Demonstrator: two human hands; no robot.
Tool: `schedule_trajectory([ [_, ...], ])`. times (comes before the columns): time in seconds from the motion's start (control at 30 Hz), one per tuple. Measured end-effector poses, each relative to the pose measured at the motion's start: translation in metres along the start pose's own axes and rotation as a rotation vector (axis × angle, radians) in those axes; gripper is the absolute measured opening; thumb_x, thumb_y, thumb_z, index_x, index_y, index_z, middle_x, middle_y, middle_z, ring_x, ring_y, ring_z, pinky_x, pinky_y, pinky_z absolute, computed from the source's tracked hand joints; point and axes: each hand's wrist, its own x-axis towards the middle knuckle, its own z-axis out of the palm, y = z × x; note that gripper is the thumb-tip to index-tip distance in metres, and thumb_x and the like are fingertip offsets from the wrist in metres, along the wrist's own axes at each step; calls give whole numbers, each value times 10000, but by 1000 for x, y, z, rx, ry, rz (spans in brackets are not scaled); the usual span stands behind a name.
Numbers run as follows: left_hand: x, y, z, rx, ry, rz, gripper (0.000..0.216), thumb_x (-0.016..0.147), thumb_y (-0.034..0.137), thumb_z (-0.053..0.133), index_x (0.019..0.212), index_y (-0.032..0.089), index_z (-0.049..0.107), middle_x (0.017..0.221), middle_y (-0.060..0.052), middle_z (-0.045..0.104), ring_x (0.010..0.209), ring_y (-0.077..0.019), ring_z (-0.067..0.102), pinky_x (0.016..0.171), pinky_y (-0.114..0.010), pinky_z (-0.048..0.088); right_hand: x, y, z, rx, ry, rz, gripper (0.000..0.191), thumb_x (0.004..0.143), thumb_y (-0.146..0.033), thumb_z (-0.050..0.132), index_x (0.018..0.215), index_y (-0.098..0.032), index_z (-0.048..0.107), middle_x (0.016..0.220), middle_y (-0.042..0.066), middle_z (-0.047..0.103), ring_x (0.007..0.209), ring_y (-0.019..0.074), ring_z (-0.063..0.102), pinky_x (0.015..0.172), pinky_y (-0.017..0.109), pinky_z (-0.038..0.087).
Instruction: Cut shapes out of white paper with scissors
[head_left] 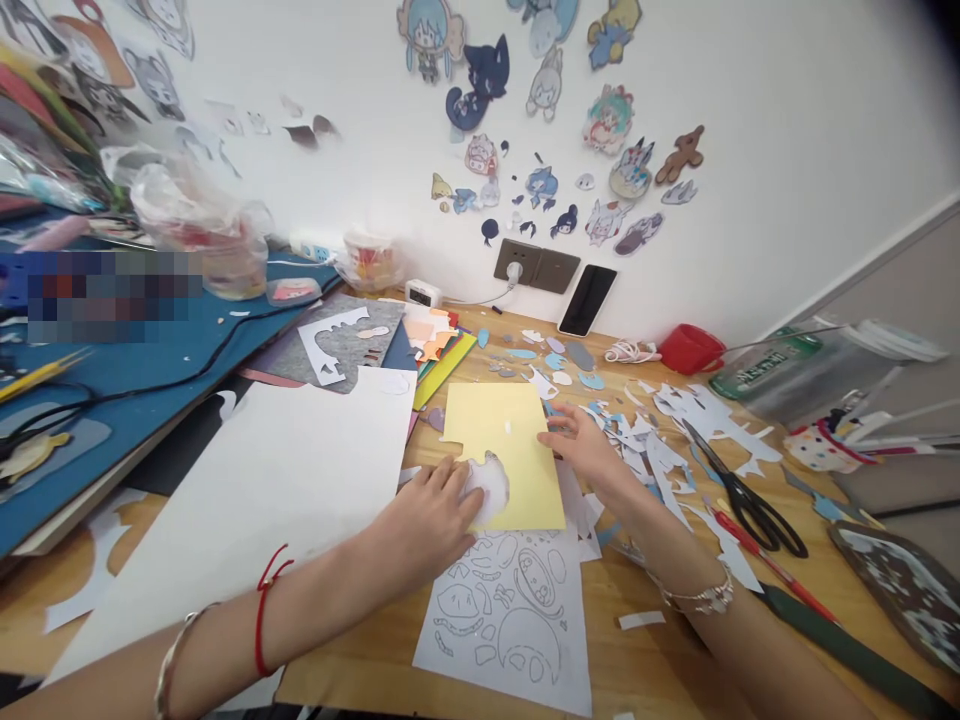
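A yellow sheet of paper lies on the wooden desk in front of me. On its lower left part rests a white paper cutout with a rounded outline. My left hand is on that cutout, its fingers bent and touching it near the sheet's left edge. At the sheet's right edge, my right hand has thumb and fingers apart, touching the margin. Partly under the yellow sheet is a white page of printed outline shapes. A large white sheet spreads out to the left.
Black-handled scissors and a red pen lie right, beside white paper scraps. Small coloured cutouts sit behind. A phone leans on the wall. A blue board with a black cable is left.
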Motion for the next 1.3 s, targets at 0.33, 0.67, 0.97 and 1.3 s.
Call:
schedule_trajectory([
  [0.33,-19,1,-10,-201,214,-120,222,873,231,414,998,151,578,1238,-188,523,1075,-316,538,860,-473,474,-8,17,-30,246,-85,110,369,718,-119,576,1072,-222,596,923,58,702,769,188,680,674,305,553],
  [0.67,-30,-17,-32,-900,258,-538,299,890,372,401,1104,222,546,1181,-62,600,1084,-245,547,937,-423,420,-15,-13,-62,420,-170,175,418,743,-148,631,1147,-229,562,988,37,702,791,153,671,636,221,531],
  [0.97,7,-7,-51,-2173,308,-685,286,887,289,458,1101,103,503,1254,-162,554,1050,-209,602,937,-310,463,-25,-28,-53,454,-365,195,478,698,-173,693,1156,-240,574,1016,36,698,813,162,667,667,239,525],
  [1.3,-26,-31,-45,-2283,547,-784,146,859,175,446,910,119,571,1033,-116,679,1095,-227,574,991,-369,444,-41,-43,-6,530,-364,150,383,708,-165,666,1080,-209,584,967,24,681,767,126,639,667,223,507],
])
